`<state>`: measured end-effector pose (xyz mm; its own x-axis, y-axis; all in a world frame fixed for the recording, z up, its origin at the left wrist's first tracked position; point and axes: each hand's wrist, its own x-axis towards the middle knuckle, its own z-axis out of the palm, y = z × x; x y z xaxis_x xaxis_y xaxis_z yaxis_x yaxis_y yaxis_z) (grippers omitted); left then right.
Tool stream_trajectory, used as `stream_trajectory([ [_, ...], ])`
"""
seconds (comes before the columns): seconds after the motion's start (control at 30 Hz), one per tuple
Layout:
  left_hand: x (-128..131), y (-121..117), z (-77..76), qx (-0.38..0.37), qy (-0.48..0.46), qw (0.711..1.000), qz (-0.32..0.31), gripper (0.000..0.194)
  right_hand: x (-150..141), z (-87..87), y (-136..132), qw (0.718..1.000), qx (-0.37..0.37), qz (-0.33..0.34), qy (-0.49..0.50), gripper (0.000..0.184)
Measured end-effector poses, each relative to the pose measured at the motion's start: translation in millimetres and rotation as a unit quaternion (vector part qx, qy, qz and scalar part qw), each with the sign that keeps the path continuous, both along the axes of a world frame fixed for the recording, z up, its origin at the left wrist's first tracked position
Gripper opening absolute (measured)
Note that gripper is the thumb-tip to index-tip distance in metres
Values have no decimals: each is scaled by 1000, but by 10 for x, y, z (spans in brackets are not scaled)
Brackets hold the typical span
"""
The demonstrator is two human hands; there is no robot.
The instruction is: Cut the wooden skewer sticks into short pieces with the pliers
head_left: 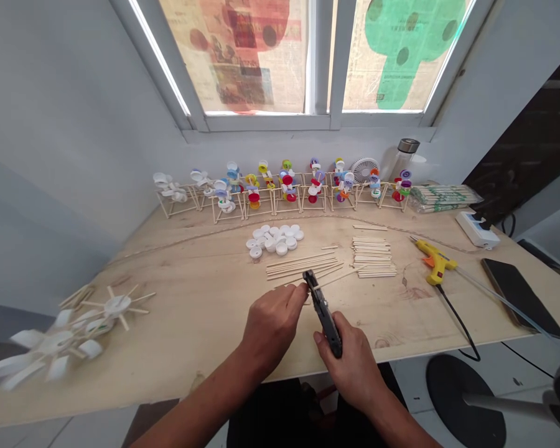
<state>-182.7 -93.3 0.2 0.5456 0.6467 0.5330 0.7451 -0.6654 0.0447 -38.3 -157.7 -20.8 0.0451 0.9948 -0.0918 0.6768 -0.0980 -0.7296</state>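
In my right hand (352, 358), the fingers are wrapped round the dark handles of a pair of pliers (325, 314), whose head points away from me. A thin wooden stick (340, 277) crosses at the head of the pliers and sticks out to the right. My left hand (273, 317) pinches the stick's near end close to the jaws; the fingertips partly hide that end. Just beyond lie long loose sticks (298, 266), and right of them a row of shorter cut sticks (372, 256). Behind is a cluster of white bottle caps (275, 239).
Several stick frames with coloured cap wheels (287, 186) line the back. A yellow glue gun (433, 260), a phone (520, 295) and a power strip (476, 229) sit at right. White stick-and-cap wheels (56, 342) lie at left. The table's front edge (401, 354) is close to my hands.
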Motion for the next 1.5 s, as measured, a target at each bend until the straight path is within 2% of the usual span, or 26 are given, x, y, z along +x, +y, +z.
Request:
stream_trajectory([
  [0.13, 52, 32, -86, 11, 29, 999, 36, 19, 0, -47, 58, 1000, -13, -3, 7, 15],
  [0.33, 14, 174, -263, 42, 13, 999, -1, 16, -11, -117, 80, 999, -33, -6, -3, 14],
  [0.47, -12, 247, -327, 59, 7, 998, -21, 15, -28, -137, 81, 999, -26, -10, -21, 12],
  [0.73, 79, 109, -248, 89, 6, 995, 35, 16, -24, -131, 25, 1000, -3, -27, 6, 17],
  [0.9, 36, 8, -181, 88, -4, 996, -5, 16, -11, -48, -106, 1000, 14, -22, 5, 11],
  [1.0, 2, -29, -109, 58, -21, 997, -37, 17, 7, 18, -162, 1000, 23, -18, -6, 9],
  [1.13, -23, -76, 2, -22, -62, 994, -89, 17, 35, 69, -207, 999, 36, -2, -8, 8],
  [1.37, -72, -107, 153, -150, -84, 980, -104, 19, 45, 114, -245, 998, 45, 10, -31, 9],
  [1.5, -111, -84, 239, -220, -80, 962, -142, 19, 45, 112, -250, 998, 47, 14, -36, 9],
])
